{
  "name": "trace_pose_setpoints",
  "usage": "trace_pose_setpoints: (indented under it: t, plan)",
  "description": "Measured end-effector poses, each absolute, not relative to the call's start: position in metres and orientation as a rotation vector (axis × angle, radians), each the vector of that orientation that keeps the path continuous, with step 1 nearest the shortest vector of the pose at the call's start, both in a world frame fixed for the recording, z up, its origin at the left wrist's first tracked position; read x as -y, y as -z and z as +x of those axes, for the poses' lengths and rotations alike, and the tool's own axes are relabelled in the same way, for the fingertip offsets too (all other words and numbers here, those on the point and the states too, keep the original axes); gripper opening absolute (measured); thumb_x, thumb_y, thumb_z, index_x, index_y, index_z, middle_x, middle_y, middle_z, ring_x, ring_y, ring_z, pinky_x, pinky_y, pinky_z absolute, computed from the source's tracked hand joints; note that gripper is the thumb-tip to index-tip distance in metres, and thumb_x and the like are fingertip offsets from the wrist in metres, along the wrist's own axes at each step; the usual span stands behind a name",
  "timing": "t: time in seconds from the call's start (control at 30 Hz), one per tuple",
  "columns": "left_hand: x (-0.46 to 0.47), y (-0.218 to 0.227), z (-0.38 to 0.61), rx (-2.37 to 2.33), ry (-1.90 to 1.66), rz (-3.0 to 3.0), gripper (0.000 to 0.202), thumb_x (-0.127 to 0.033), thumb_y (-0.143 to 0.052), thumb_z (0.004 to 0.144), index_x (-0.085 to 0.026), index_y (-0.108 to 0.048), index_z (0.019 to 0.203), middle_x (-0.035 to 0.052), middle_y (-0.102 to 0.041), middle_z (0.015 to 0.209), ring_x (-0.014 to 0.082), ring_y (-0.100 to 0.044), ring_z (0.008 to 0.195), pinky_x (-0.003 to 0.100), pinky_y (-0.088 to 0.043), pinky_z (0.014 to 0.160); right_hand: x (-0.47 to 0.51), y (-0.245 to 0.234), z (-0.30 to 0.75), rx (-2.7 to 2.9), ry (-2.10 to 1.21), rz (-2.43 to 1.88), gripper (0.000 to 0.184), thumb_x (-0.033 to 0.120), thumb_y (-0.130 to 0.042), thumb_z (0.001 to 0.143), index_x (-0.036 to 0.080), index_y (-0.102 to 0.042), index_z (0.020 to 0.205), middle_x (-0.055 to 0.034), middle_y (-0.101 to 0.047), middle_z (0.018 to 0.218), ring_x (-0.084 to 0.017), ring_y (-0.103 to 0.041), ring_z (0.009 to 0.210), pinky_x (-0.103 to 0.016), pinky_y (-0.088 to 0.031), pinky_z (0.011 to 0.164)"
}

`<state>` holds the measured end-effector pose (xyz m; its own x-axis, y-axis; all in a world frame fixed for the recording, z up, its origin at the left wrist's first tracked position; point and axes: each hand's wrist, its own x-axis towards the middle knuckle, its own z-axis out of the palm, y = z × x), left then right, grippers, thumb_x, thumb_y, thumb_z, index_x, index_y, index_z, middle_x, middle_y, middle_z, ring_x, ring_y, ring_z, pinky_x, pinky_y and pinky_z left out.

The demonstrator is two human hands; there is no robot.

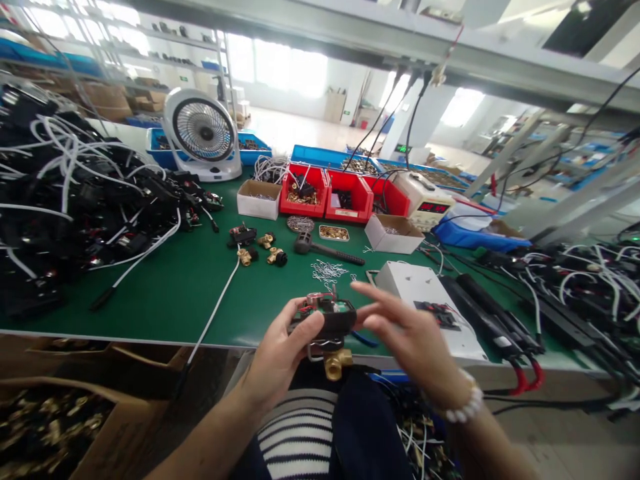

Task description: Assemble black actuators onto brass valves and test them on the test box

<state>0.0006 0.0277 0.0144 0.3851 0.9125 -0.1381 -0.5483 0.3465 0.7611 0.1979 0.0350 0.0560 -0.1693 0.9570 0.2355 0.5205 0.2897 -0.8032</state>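
Observation:
My left hand (287, 343) grips a black valve actuator (333, 323) with an open top that shows red wires and a green circuit board. A brass valve body (336, 365) sticks out below it, above my lap. Close to the actuator's right side is my right hand (405, 333), fingers apart and slightly blurred; whether a fingertip touches the housing I cannot tell. Just beyond lies a loose pile of metal clips (327, 271). A black mallet (327, 250) rests behind the pile. Several brass valve fittings (275, 256) and another small actuator (243, 233) stand to its left.
Black actuators with white cables (75, 193) are heaped at the left. Red bins (347, 212), white boxes (257, 203), a fan (205, 133) and a power supply (425, 200) line the back. A grey metal box (420, 283) and black bars (480, 317) lie right.

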Motion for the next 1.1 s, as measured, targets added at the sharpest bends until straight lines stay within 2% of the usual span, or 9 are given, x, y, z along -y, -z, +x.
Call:
trace_pose_setpoints:
  t: [0.07,0.13,0.2,0.3,0.43,0.63,0.9,1.0,1.1]
  plan:
    - [-0.025,-0.017,-0.001,-0.637,-1.047,0.647,0.05,-0.047,-0.07,0.085,-0.015,-0.057,0.12,0.0113,-0.072,0.108,0.0237,-0.073,0.091,0.025,-0.057,0.071,-0.065,-0.064,0.24,1.751,-0.287,-1.529,0.043,0.048,-0.061,0.088,0.024,-0.067,0.123,-0.0053,-0.074,0.087,-0.025,-0.07,0.085,-0.041,-0.054,0.082]
    - [-0.021,-0.02,-0.002,-0.632,-1.048,0.636,0.053,-0.052,-0.068,0.085,-0.014,-0.058,0.12,0.0125,-0.072,0.109,0.0239,-0.073,0.091,0.023,-0.056,0.068,-0.096,-0.064,0.285,1.729,-0.123,-1.717,0.05,0.055,-0.065,0.079,0.02,-0.07,0.113,-0.0098,-0.074,0.091,-0.03,-0.069,0.088,-0.048,-0.051,0.087]
    - [-0.016,-0.024,-0.004,-0.617,-1.053,0.645,0.055,-0.055,-0.066,0.085,-0.014,-0.059,0.121,0.0131,-0.072,0.109,0.0233,-0.073,0.092,0.022,-0.056,0.069,-0.122,-0.057,0.319,1.789,-0.386,-1.859,0.057,0.064,-0.068,0.068,0.017,-0.073,0.101,-0.0126,-0.073,0.092,-0.033,-0.068,0.089,-0.05,-0.05,0.088]
    - [-0.01,-0.029,-0.005,-0.602,-1.051,0.658,0.056,-0.056,-0.064,0.086,-0.014,-0.06,0.122,0.0127,-0.073,0.107,0.0221,-0.073,0.092,0.024,-0.057,0.075,-0.139,-0.041,0.344,1.848,-0.646,-1.871,0.061,0.067,-0.072,0.058,0.018,-0.074,0.092,-0.0119,-0.074,0.096,-0.031,-0.068,0.091,-0.045,-0.053,0.084]
    - [-0.007,-0.032,-0.007,-0.6,-1.032,0.663,0.055,-0.057,-0.063,0.087,-0.013,-0.062,0.12,0.013,-0.073,0.107,0.0233,-0.073,0.091,0.026,-0.058,0.077,-0.14,-0.025,0.344,1.783,-0.602,-1.859,0.06,0.068,-0.069,0.059,0.018,-0.075,0.092,-0.0103,-0.074,0.091,-0.029,-0.067,0.085,-0.042,-0.053,0.078]
    - [-0.006,-0.034,-0.009,-0.56,-1.031,0.653,0.048,-0.055,-0.059,0.09,-0.015,-0.065,0.116,0.0109,-0.073,0.109,0.0222,-0.074,0.092,0.026,-0.058,0.081,-0.139,-0.018,0.341,1.743,-0.499,-1.832,0.051,0.068,-0.069,0.062,0.021,-0.072,0.08,-0.0089,-0.073,0.084,-0.028,-0.065,0.081,-0.041,-0.052,0.078]
    - [-0.005,-0.036,-0.011,-0.544,-1.027,0.636,0.05,-0.056,-0.06,0.089,-0.016,-0.064,0.118,0.0114,-0.072,0.11,0.0218,-0.073,0.093,0.027,-0.057,0.082,-0.137,-0.018,0.335,1.702,-0.458,-1.875,0.051,0.071,-0.06,0.071,0.02,-0.066,0.074,-0.0064,-0.069,0.074,-0.019,-0.06,0.064,-0.035,-0.052,0.069]
    - [-0.009,-0.036,-0.009,-0.574,-1.062,0.608,0.053,-0.056,-0.066,0.085,-0.015,-0.062,0.119,0.0111,-0.072,0.108,0.0198,-0.072,0.09,0.026,-0.056,0.078,-0.136,-0.022,0.333,1.685,-0.424,-1.896,0.055,0.075,-0.055,0.074,0.021,-0.065,0.071,-0.0082,-0.07,0.075,-0.019,-0.059,0.062,-0.035,-0.05,0.067]
    - [-0.016,-0.03,-0.001,-0.634,-1.118,0.593,0.065,-0.058,-0.077,0.073,-0.013,-0.06,0.117,0.0102,-0.071,0.105,0.0178,-0.069,0.085,0.023,-0.054,0.069,-0.133,-0.03,0.327,1.707,-0.398,-1.875,0.059,0.079,-0.056,0.072,0.022,-0.067,0.065,-0.0131,-0.07,0.07,-0.02,-0.057,0.055,-0.038,-0.045,0.058]
